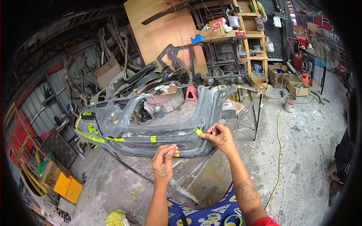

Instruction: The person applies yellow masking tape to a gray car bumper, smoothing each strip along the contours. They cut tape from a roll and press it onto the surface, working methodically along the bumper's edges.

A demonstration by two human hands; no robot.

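A grey-primed car body panel (169, 133) with a large window-like opening lies on a metal stand in front of me. Yellow-green strips of masking tape (153, 139) cross its lower edge and run along its left end. At the panel's right part, my right hand (220, 138) pinches the end of a short tape strip (198, 132). My left hand (163, 161) is closed around a slim dark tool, whose kind I cannot make out, in front of the panel's near edge. A thin line stretches between the hands. On my lap sits a roll of yellow-green tape (233, 219).
Car parts are piled behind the panel, near a pink stool (191, 93). A yellow cord (279, 162) crosses the concrete floor at right, near a paint can (290, 103). A yellow container (68, 187) stands at lower left. Another person (343, 158) is at the right edge.
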